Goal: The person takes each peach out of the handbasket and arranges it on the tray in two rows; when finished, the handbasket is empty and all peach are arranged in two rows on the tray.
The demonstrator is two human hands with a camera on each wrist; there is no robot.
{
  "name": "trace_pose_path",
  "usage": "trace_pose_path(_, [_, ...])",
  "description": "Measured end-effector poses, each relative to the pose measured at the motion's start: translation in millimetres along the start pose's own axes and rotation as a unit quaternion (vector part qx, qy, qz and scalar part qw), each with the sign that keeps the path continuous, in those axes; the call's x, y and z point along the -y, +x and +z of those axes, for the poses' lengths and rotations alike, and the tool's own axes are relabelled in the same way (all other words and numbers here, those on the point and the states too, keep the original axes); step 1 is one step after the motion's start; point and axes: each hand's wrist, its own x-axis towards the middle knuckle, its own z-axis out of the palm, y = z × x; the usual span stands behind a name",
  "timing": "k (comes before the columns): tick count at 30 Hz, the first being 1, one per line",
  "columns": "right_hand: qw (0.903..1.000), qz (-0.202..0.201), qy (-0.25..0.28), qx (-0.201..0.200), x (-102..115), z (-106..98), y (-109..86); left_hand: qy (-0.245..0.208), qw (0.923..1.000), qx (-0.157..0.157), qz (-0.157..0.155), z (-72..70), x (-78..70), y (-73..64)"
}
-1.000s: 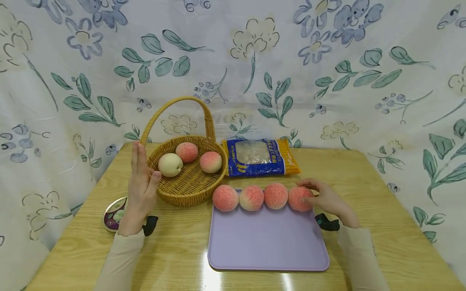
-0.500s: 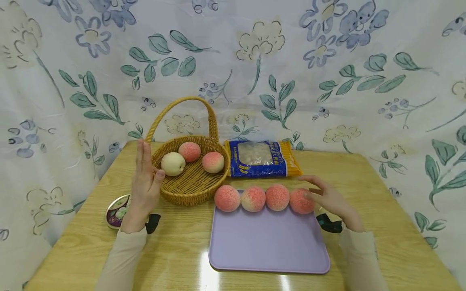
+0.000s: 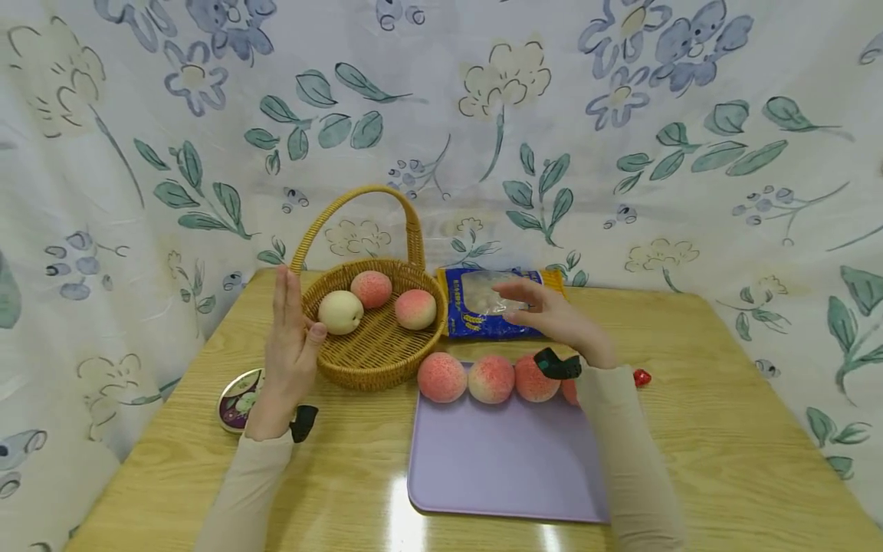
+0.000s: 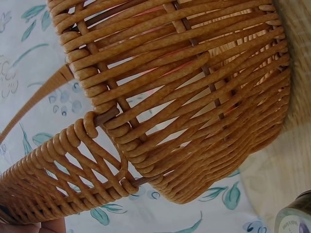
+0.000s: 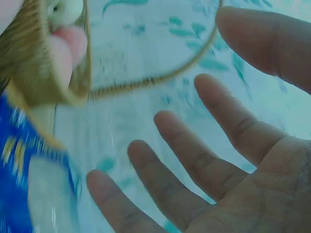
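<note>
**Four speckled peaches [image 3: 491, 379] line the far edge of your smooth lilac tray [image 3: 507, 460]**

Your left hand [image 3: 286, 364] rests straight-fingered against the woven basket [image 3: 372, 376], by its arched handle [image 3: 364, 189]. Two rough pink fruits [image 3: 416, 308] and a smooth cream one [image 3: 340, 312] sit inside. Your right hand [image 3: 564, 320], released, its fingers spread, is near the glossy blue packet [image 3: 464, 323]; its wheat-ear print shows, but its lettering is too blurred to read.

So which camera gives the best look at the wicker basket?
The head view: it shows the basket nearly whole, handle and inside included, the left hand hiding little. The left wrist view shows mostly woven side and handle parts; the right wrist view, a blurred, cropped portion.
</note>
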Motion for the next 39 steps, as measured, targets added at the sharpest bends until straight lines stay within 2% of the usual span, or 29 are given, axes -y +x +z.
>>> trace_pose_path(4, [0.9991, -0.012, 0.008, 0.041, 17.3, 16.2, 40.2, -0.005, 0.9999, -0.006, 0.011, 2.4, -1.1, 0.1])
trace_pose_path(7, [0.9976, -0.024, 0.036, 0.054, 21.6, 30.8, 69.5, -0.008, 0.9998, -0.006, 0.015, 5.2, -2.4, 0.5])
trace_pose_path(10, [0.9946, -0.036, 0.089, 0.04, 19.9, 47.6, 94.9, -0.015, 0.9997, -0.004, 0.018, 8.6, -3.9, 0.2])
trace_pose_path(13, [0.9906, -0.019, 0.135, 0.008, 17.3, 64.7, 111.9, -0.017, 0.9996, -0.003, 0.021, 11.0, -5.2, -1.2])
trace_pose_path(17, [0.9907, 0.019, 0.132, -0.028, 15.0, 84.5, 126.5, -0.012, 0.9997, -0.001, 0.02, 11.2, -6.0, -2.6])
trace_pose_path(22, [0.9938, 0.059, 0.082, -0.047, 11.6, 100.7, 139.1, -0.019, 0.9997, 0.0, 0.017, 8.9, -4.4, -1.7])
trace_pose_path(25, [0.9964, 0.071, 0.016, -0.042, 10.1, 108.1, 144.2, -0.021, 0.9996, 0.0, 0.016, 7.3, -3.2, -0.5])
trace_pose_path(28, [0.9955, 0.077, -0.055, -0.009, 9.8, 114.8, 147.4, -0.018, 0.9998, 0.0, 0.013, 5.1, -2.5, 0.0])
trace_pose_path(30, [0.9909, 0.082, -0.103, 0.029, 9.2, 118.2, 149.3, -0.014, 0.9998, -0.001, 0.01, 3.5, -2.3, 0.2])
trace_pose_path(33, [0.9814, 0.09, -0.148, 0.082, 8.2, 122.5, 152.5, -0.01, 0.9999, 0.0, 0.006, 1.0, -1.7, -0.1])
trace_pose_path(36, [0.9751, 0.104, -0.162, 0.111, 7.9, 126.5, 155.4, -0.006, 1.0, -0.002, 0.006, -0.6, -0.4, -0.1])
trace_pose_path(39, [0.973, 0.11, -0.167, 0.116, 8.2, 129.9, 157.1, -0.003, 1.0, -0.005, 0.007, -1.3, 1.2, -0.3])
